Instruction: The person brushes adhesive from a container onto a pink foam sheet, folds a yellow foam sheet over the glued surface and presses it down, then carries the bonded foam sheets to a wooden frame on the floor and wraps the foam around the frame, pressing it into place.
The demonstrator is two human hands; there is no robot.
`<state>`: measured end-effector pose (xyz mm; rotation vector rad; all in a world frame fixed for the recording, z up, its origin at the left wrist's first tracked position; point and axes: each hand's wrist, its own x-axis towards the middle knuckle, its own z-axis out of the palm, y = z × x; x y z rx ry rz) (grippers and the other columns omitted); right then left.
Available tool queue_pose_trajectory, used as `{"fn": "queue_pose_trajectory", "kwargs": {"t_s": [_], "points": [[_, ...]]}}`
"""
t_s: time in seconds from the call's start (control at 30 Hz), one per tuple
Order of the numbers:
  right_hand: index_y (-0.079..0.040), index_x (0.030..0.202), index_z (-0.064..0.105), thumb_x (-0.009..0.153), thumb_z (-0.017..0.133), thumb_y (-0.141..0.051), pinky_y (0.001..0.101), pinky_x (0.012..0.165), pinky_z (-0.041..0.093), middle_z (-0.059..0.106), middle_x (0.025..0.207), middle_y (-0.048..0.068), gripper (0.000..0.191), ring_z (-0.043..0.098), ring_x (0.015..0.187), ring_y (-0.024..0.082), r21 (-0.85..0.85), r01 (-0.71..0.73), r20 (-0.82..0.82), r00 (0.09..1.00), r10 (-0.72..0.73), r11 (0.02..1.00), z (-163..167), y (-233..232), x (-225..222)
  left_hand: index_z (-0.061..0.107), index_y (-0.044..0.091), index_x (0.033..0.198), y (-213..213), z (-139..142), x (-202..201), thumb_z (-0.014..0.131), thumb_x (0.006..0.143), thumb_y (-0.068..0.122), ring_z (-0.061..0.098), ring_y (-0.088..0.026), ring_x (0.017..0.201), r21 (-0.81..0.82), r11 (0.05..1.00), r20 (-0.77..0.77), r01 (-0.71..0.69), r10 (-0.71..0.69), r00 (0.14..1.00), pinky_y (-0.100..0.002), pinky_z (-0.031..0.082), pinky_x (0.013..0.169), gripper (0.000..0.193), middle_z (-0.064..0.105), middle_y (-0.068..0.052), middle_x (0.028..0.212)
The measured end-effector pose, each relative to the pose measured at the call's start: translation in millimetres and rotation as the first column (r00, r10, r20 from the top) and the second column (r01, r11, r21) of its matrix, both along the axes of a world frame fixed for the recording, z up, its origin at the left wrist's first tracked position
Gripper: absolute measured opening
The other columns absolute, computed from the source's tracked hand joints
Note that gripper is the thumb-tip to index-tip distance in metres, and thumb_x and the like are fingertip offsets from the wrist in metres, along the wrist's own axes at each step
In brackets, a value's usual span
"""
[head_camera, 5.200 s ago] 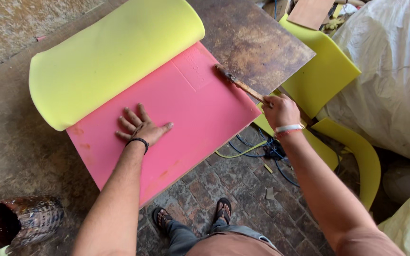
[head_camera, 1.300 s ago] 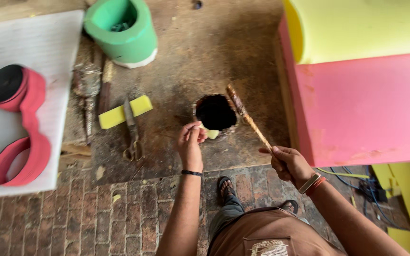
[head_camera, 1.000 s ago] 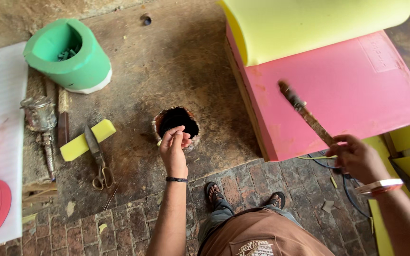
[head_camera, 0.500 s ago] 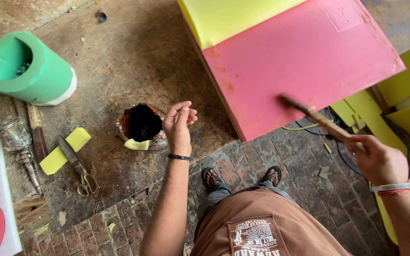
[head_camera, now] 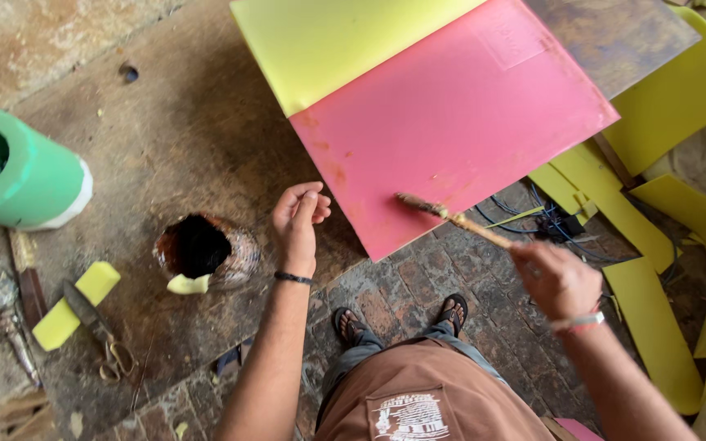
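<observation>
My right hand (head_camera: pixel 560 280) grips a thin wooden-handled brush (head_camera: pixel 451 218), whose bristle tip rests over the near edge of a large pink foam sheet (head_camera: pixel 459 122). A yellow foam sheet (head_camera: pixel 341 41) lies curled back over the pink one's far part. My left hand (head_camera: pixel 298 222) hovers loosely curled and holds nothing, between the pink sheet's near corner and a small round tin of dark glue (head_camera: pixel 199 249). A pale yellow scrap (head_camera: pixel 187 284) sits at the tin's rim.
A rolled green foam cylinder (head_camera: pixel 18 171) stands at the left. Scissors (head_camera: pixel 96 331) and a yellow foam block (head_camera: pixel 75 304) lie on the worn table (head_camera: pixel 173 122). Yellow foam offcuts (head_camera: pixel 672 245) and cables (head_camera: pixel 533 219) cover the brick floor at the right; my sandalled feet (head_camera: pixel 402 318) are below.
My view has swung right, away from the tin. My right hand carried the brush from the tin over to the pink sheet's near edge. My left hand let go of the tin.
</observation>
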<state>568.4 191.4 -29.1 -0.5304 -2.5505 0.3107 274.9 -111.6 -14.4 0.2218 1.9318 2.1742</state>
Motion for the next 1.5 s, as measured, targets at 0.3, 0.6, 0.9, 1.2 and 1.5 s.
{"fn": "queue_pose_trajectory", "kwargs": {"t_s": [0.3,0.6,0.9,1.2,1.5], "points": [[-0.017,0.09,0.078,0.094,0.076,-0.019,0.0381,0.07,0.056,0.075,0.09,0.006,0.005,0.071,0.082,0.026,0.074,0.046,-0.132,0.991,-0.036,0.996,-20.5,101.3,-40.2,0.072,0.005,0.106,23.3,6.9,13.0,0.06,0.1,0.011,0.066,-0.01,0.074,-0.018,1.0,0.029,-0.001,0.001,1.0,-0.025,0.054,0.068,0.015,0.073,-0.003,0.086],[-0.018,0.091,0.08,0.098,0.074,-0.014,0.034,0.044,0.05,0.08,0.091,0.001,0.01,0.072,0.073,0.019,0.097,-0.351,-0.07,0.931,0.358,0.931,-5.8,92.5,-160.2,0.072,0.006,0.106,49.9,18.9,13.6,0.058,0.1,0.01,0.065,-0.009,0.076,-0.062,0.997,0.005,-0.055,0.056,0.998,-0.025,0.052,0.069,0.016,0.072,-0.002,0.087],[-0.017,0.097,0.08,0.094,0.069,-0.021,0.0387,0.061,0.058,0.078,0.098,0.004,0.012,0.073,0.083,0.025,0.096,-0.552,0.01,0.833,0.554,0.828,-10.1,56.7,-257.0,0.073,0.006,0.105,45.0,21.9,6.8,0.059,0.1,0.011,0.066,-0.011,0.076,-0.111,0.981,-0.006,-0.157,0.158,0.987,-0.027,0.055,0.069,0.016,0.074,-0.004,0.088],[-0.026,0.111,0.083,0.099,0.066,-0.048,0.0467,0.078,0.06,0.078,0.106,0.008,0.03,0.073,0.092,0.033,0.091,0.321,0.55,0.773,-0.316,0.943,48.9,274.4,-224.4,0.073,0.007,0.107,14.9,24.0,5.0,0.059,0.098,0.01,0.069,-0.012,0.079,-0.14,0.967,-0.013,-0.213,0.214,0.977,-0.029,0.059,0.071,0.017,0.075,-0.006,0.092],[-0.021,0.132,0.067,0.083,0.079,-0.046,0.0399,0.085,0.057,0.067,0.13,0.008,0.056,0.068,0.107,0.026,-0.061,-0.192,0.53,0.825,0.195,0.979,58.0,162.7,-255.9,0.073,0.007,0.107,32.7,22.9,-5.7,0.058,0.1,0.011,0.068,-0.011,0.077,-0.075,0.989,0.001,-0.131,0.131,0.991,-0.028,0.057,0.07,0.017,0.075,-0.004,0.091]]}}
